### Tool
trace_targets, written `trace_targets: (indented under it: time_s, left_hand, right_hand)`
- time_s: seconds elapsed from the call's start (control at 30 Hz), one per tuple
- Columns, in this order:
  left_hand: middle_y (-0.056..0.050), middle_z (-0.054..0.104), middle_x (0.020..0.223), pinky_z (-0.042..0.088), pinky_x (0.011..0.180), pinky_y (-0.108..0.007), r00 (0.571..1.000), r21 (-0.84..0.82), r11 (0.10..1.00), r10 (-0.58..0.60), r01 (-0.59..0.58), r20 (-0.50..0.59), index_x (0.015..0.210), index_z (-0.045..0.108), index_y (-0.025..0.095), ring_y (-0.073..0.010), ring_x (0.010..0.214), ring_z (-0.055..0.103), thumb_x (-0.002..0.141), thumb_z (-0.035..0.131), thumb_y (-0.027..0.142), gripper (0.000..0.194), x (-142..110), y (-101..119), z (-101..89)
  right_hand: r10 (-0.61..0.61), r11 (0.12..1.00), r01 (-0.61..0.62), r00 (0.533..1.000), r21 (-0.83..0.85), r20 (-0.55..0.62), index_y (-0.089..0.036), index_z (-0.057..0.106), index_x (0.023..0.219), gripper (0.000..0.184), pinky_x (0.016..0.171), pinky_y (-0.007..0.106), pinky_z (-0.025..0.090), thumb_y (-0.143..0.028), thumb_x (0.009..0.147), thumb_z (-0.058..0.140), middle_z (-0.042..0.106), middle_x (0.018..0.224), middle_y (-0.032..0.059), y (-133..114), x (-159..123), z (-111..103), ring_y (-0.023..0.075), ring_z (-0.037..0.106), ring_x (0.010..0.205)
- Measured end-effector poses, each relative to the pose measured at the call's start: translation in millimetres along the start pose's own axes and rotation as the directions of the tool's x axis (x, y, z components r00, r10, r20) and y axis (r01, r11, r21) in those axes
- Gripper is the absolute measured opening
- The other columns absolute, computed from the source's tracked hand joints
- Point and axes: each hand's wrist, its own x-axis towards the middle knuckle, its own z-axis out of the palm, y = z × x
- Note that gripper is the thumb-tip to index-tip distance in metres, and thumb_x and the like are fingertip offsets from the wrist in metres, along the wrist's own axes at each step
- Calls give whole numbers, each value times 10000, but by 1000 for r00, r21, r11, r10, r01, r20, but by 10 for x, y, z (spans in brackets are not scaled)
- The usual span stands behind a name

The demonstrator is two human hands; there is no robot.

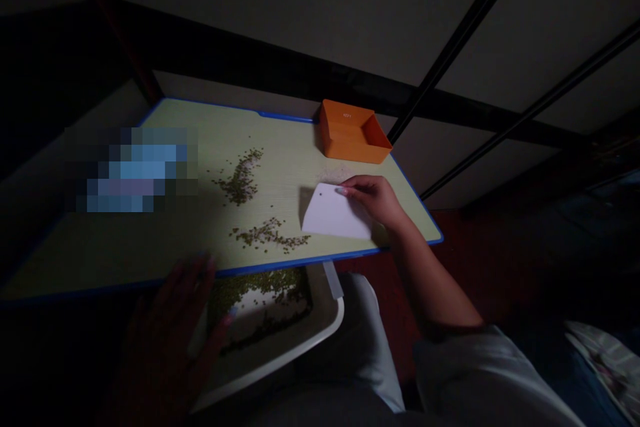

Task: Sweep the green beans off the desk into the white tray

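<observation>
Right hand (376,199): clamped on card (335,215) at far edge, likely keeping near edge free.
Left hand (173,320): digits spread, near tub (341,312).
Grains (243,185): on surface (200,127), left of card.

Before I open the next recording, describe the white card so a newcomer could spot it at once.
Find the blue-edged table. Near its right end, on the near side of the orange box, the right hand holds the card. Unlike the box, it is flat and white, with a dark dot near one corner.
</observation>
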Motion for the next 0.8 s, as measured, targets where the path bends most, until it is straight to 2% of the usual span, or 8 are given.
trace_targets:
  time_s: [0.2,0.5,0.8]
  left_hand:
    - [-66,426,1602,413,1137,-663,1000,-25,1000,-13,14,21,1536,156,386,-302,1511,345,898,368,478,679,15,14,5]
    - [-44,396,1621,374,1169,-661,998,-24,999,-41,42,50,1538,143,387,-293,1530,305,894,361,496,688,-2,16,-5]
    - [-22,405,1616,369,1178,-638,999,-42,998,-35,36,32,1532,149,407,-281,1521,324,892,366,496,681,15,22,-2]
  right_hand:
    - [6,1000,-7,999,18,45,-207,769,802,184,701,311,490,-387,782,738,762,791,31,18,7,-28,157,641,732]
    - [33,999,-32,996,-8,80,-213,772,818,185,694,308,494,-389,797,719,764,796,31,-34,-160,-67,158,652,735]
    - [98,995,-96,993,-29,60,-214,784,804,220,683,317,490,-420,785,706,775,809,44,-124,-287,-52,169,659,739]
